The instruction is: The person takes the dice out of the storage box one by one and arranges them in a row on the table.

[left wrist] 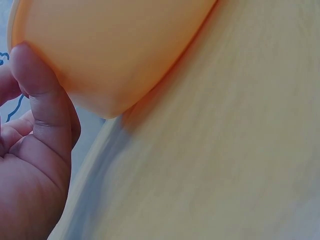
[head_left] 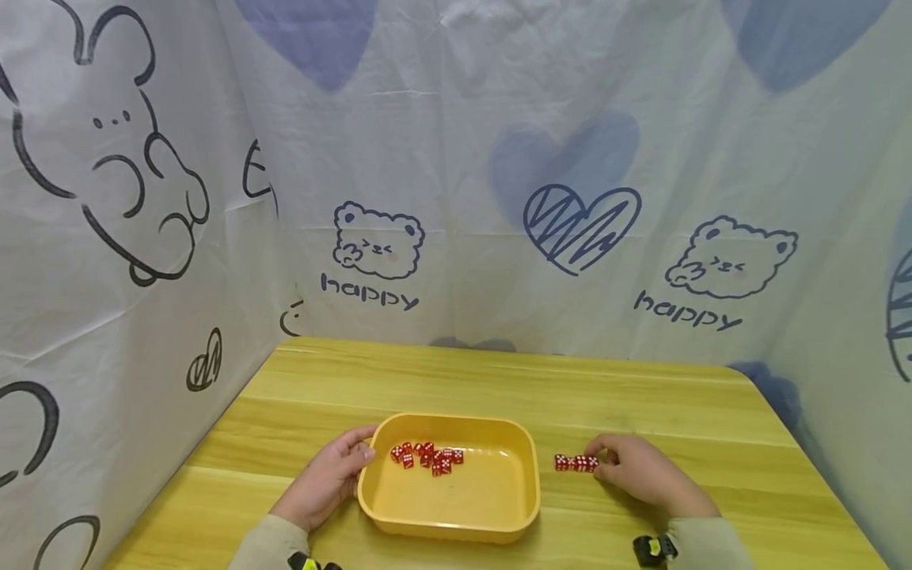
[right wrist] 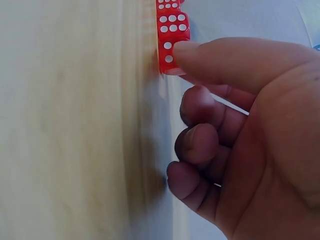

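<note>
A yellow plastic tray stands on the table with several red dice lying loose in its far left part. My left hand grips the tray's left side; in the left wrist view the thumb lies against the wall near the rim. To the right of the tray, several red dice with white dots form a short row. At that row's right end, my right hand pinches the last die between thumb and index finger. Its other fingers are curled and apart from the dice.
The wooden-patterned table extends around the tray. A white printed cloth hangs behind it and on both sides. Each wrist carries a small black device; the one on the right wrist is near the table's front.
</note>
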{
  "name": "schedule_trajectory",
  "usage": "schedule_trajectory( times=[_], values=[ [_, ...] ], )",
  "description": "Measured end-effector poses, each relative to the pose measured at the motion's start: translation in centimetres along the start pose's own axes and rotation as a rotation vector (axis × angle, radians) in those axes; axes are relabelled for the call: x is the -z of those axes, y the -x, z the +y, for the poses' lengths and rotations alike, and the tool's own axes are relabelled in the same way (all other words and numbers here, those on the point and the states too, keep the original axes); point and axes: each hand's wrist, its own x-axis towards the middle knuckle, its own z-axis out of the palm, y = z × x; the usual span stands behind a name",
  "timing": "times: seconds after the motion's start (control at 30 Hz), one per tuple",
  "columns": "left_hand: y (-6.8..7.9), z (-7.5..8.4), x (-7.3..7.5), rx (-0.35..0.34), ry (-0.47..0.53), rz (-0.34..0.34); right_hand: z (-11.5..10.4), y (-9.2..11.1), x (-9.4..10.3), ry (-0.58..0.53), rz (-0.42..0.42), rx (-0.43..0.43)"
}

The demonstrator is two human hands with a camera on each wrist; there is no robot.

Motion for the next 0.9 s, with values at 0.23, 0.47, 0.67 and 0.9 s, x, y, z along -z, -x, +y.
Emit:
schedule_trajectory(
  times=[0.23, 0.47, 0.67, 0.9],
  values=[
    [-0.1, 0.0, 0.0, -0.004, 0.002, -0.004, -0.5, 0.2, 0.2, -0.006, 0.003, -0.017],
    [0.1, 0.0, -0.1, -0.003, -0.006, 0.003, -1.2, 0.1, 0.2, 0.014, 0.038, 0.023],
    [0.1, 0.1, -0.2, -0.003, -0.010, 0.004, -2.1, -0.1, 0.4, 0.018, 0.050, 0.061],
    [0.2, 0.2, -0.3, -0.004, -0.010, 0.005, -3.7, -0.1, 0.3, 0.028, 0.066, 0.106]
  ],
)
